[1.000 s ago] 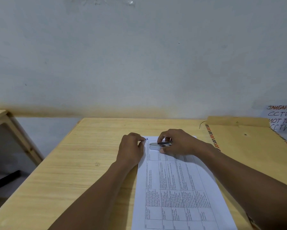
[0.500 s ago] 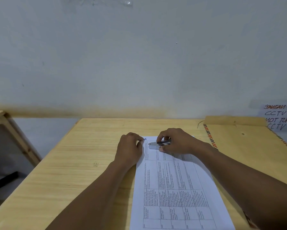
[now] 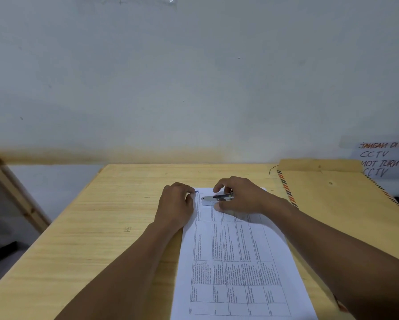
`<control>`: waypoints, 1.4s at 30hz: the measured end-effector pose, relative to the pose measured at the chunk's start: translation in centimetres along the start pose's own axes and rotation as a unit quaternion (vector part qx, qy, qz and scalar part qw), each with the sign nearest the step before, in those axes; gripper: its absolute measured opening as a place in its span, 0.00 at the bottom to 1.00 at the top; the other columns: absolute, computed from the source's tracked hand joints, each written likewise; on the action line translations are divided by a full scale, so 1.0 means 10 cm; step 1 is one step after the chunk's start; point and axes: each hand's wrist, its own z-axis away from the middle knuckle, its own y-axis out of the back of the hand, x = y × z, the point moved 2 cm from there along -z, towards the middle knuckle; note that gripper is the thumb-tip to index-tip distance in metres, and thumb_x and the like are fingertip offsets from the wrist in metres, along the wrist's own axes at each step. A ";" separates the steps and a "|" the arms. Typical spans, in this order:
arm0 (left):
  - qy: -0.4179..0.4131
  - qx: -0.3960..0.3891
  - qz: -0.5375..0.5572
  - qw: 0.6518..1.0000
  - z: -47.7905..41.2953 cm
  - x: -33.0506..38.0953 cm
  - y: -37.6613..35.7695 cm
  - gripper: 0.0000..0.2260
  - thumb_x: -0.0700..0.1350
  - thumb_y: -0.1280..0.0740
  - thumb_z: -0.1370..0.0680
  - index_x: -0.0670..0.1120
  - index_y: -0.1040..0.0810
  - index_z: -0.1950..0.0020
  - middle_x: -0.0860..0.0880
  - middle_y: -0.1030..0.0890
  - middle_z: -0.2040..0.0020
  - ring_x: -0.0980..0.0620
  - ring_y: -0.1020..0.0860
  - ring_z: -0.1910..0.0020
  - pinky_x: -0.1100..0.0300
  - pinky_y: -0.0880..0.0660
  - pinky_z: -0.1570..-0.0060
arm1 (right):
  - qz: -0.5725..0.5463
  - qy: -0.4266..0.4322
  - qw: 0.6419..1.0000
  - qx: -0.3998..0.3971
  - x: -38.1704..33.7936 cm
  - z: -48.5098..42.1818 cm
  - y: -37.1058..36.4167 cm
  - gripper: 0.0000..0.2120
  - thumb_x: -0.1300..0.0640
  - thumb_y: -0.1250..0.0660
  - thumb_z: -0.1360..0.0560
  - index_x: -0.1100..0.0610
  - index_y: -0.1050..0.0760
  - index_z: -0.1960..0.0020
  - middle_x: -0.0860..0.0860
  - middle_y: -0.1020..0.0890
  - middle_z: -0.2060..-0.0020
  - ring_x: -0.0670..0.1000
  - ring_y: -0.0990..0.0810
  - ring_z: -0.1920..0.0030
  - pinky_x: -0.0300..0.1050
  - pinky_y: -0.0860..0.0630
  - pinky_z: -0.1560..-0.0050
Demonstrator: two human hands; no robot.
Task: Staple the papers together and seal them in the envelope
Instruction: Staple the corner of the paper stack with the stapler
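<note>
White papers (image 3: 235, 262) printed with a table lie lengthwise on the wooden desk (image 3: 90, 239). A dark staple (image 3: 196, 191) shows at their far left corner. My left hand (image 3: 176, 204) is curled, its fingertips pinching that corner beside the staple. My right hand (image 3: 240, 197) grips a small silver stapler (image 3: 213, 199) that rests on top of the papers near their far edge, nose pointing left. A large brown envelope (image 3: 344, 204) with striped edges lies to the right, flap open toward the wall.
A pale wall rises behind the desk. A handwritten paper notice (image 3: 387, 158) hangs at the far right. A wooden frame (image 3: 13, 192) stands off the desk's left side, with floor below it.
Almost nothing moves; the stapler has drawn slightly right, away from the stapled corner, while my left hand stays on that corner.
</note>
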 end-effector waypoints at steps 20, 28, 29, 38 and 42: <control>-0.250 -0.174 -0.014 0.952 -0.08 2.03 -0.79 0.19 0.46 0.35 0.21 0.52 0.25 0.30 0.52 0.24 0.30 0.46 0.30 0.30 0.51 0.28 0.36 | 0.143 -0.302 0.939 0.075 1.27 1.65 0.81 0.27 0.36 0.35 0.26 0.45 0.30 0.30 0.51 0.30 0.33 0.57 0.31 0.33 0.55 0.28 0.37; -0.337 -0.209 -0.094 0.913 0.07 2.58 -1.03 0.15 0.51 0.41 0.19 0.54 0.17 0.39 0.49 0.17 0.46 0.45 0.23 0.46 0.54 0.30 0.52 | 0.114 -0.294 0.946 0.070 1.51 1.97 0.99 0.21 0.44 0.34 0.23 0.49 0.30 0.32 0.51 0.29 0.37 0.55 0.28 0.37 0.52 0.26 0.38; -0.339 -0.222 -0.099 0.909 0.07 2.61 -1.03 0.15 0.50 0.40 0.20 0.53 0.16 0.40 0.50 0.17 0.46 0.45 0.23 0.46 0.54 0.33 0.54 | 0.118 -0.296 0.945 0.067 1.52 1.97 1.00 0.23 0.44 0.34 0.22 0.49 0.31 0.29 0.52 0.30 0.36 0.55 0.28 0.36 0.53 0.27 0.37; -0.307 -0.339 -0.069 0.886 0.07 2.74 -1.00 0.11 0.47 0.35 0.26 0.50 0.16 0.48 0.50 0.17 0.46 0.47 0.21 0.44 0.50 0.22 0.45 | 0.117 -0.273 0.954 0.049 1.54 1.96 1.05 0.11 0.61 0.38 0.25 0.48 0.23 0.48 0.46 0.30 0.49 0.53 0.28 0.44 0.53 0.26 0.40; -0.297 -0.325 -0.071 0.895 0.08 2.76 -0.99 0.16 0.48 0.37 0.21 0.49 0.21 0.34 0.49 0.18 0.41 0.47 0.21 0.43 0.52 0.22 0.45 | 0.107 -0.258 0.958 0.065 1.52 1.98 1.06 0.08 0.59 0.38 0.26 0.47 0.23 0.56 0.44 0.27 0.51 0.52 0.26 0.46 0.54 0.24 0.42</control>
